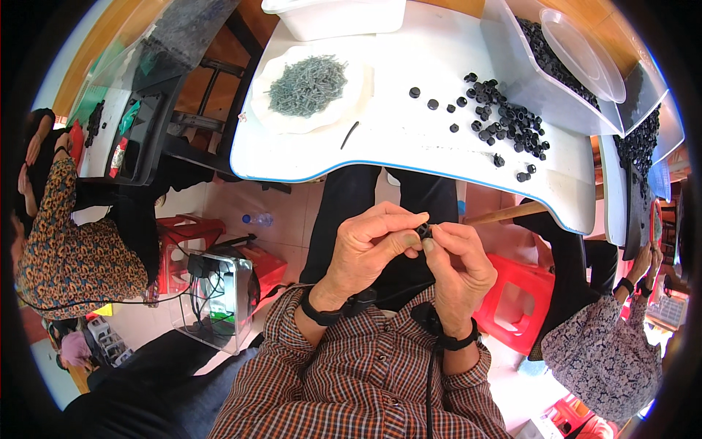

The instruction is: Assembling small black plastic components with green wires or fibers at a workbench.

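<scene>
Just in front of my chest, below the table edge, I hold a small black round plastic piece (423, 230) between my fingertips. My left hand (369, 241) pinches it from the left with thumb and forefinger. From the right, the thumb and forefinger of my right hand (459, 267) close on the same piece; whether they also grip something smaller is hidden. On the white table (409, 146) beyond my hands lies a loose spread of similar black pieces (504, 117). To their left, a pale dish (263, 102) holds a heap of thin grey-green pins (307, 84).
A clear bin (537, 88) of black pieces with a round lid (581, 55) stands at the far right. A white tub (340, 18) sits at the back, and a thin black strip (350, 135) near the front edge. Co-workers (80, 234) sit left and right; red stools (512, 300) flank me.
</scene>
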### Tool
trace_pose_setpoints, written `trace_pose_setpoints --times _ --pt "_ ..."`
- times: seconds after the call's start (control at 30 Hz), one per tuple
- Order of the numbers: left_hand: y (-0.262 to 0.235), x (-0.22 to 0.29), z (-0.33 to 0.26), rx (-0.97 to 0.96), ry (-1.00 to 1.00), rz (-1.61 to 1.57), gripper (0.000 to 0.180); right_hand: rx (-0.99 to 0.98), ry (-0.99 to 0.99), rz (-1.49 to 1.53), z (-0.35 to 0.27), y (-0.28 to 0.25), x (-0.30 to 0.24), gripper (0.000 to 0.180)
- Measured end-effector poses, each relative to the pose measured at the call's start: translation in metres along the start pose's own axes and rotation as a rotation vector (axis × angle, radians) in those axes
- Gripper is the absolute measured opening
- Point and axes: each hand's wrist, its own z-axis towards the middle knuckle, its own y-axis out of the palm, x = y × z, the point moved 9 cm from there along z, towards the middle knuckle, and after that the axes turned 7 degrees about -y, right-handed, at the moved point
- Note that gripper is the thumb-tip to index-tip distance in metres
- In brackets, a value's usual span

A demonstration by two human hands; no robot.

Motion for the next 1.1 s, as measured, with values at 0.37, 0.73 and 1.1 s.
trace_pose_setpoints --times 0.37,0.73,1.1 --pt "-0.003 0.002 0.001 0.005 0.013 0.019 0.023 -0.009 -0.004 0.015 0.000 0.002 0.000 0.024" --pt "0.002 0.002 0.005 -0.012 -0.014 -0.003 0.023 0.007 0.014 0.028 0.000 -0.001 0.001 0.023" --pt "0.001 -0.004 0.004 0.000 -0.055 0.015 0.022 -0.003 0.013 0.036 0.001 0.000 0.002 0.022"
